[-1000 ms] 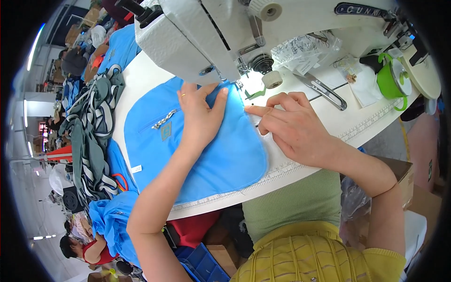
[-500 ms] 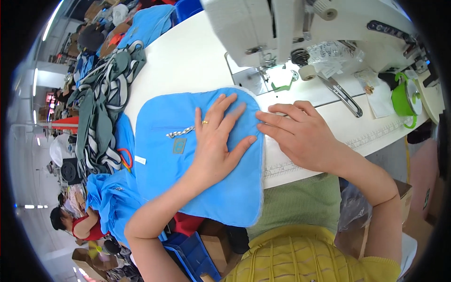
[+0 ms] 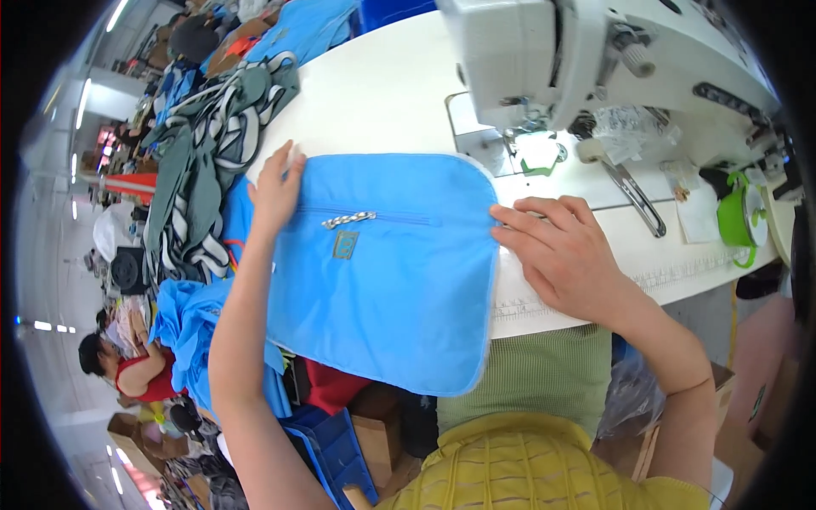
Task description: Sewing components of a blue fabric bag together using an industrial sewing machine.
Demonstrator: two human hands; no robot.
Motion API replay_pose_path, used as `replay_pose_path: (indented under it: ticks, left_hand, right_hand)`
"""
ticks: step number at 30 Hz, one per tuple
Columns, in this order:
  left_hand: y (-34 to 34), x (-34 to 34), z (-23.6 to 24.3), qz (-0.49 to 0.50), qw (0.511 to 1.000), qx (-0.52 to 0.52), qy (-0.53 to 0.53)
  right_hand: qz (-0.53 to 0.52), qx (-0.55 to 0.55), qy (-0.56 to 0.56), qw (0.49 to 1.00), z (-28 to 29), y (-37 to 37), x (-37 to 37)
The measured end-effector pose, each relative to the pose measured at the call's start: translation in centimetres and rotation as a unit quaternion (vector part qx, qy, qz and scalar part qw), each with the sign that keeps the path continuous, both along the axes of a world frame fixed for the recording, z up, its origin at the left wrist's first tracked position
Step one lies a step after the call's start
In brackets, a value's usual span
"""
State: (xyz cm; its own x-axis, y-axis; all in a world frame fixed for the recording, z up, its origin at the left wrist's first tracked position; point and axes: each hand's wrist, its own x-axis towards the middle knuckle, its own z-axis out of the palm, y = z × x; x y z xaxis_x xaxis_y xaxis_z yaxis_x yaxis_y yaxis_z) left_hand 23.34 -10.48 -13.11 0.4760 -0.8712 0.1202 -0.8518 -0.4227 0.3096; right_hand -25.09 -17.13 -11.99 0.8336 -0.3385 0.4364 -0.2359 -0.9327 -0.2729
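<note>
A flat blue fabric panel with rounded corners lies on the white table, its near edge hanging over the front. It bears a zipper with a braided black-and-white pull cord and a small square patch. At the panel's upper left edge rests my left hand, fingers stretched out and open. My right hand touches the right edge with its fingertips, fingers spread. A sewing machine stands beyond the panel's far right corner, its needle area apart from the fabric.
Scissors-like metal snips and a green lidded cup sit right of the machine. Green strips with white edging pile at the left, above crumpled blue fabric. Below is a blue bin. A person in red sits far left.
My left hand has moved from the middle of the panel to its upper left edge, uncovering the zipper. My right hand stays at the right edge. The whole view has shifted slightly.
</note>
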Motion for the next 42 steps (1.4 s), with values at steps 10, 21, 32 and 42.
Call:
replay_pose_path:
  ticks: [10,21,32,42]
  left_hand:
    - [0.5,1.3,5.4,0.115,0.949,0.12,0.267]
    - [-2.2,2.0,4.4,0.122,0.938,-0.027,0.323]
    - [-8.6,-13.9,7.3,-0.112,0.916,-0.378,-0.074]
    - [-1.2,-24.1,-1.1,-0.229,0.962,-0.146,0.02]
  right_hand:
    - [0.003,0.029,0.068,0.997,0.5,-0.1,-0.4]
    - [0.016,0.014,0.047,0.999,0.4,-0.3,-0.4]
    - [-0.002,0.03,0.0,1.0,-0.1,-0.5,-0.8]
    - [0.002,0.014,0.031,0.999,-0.4,-0.1,-1.1]
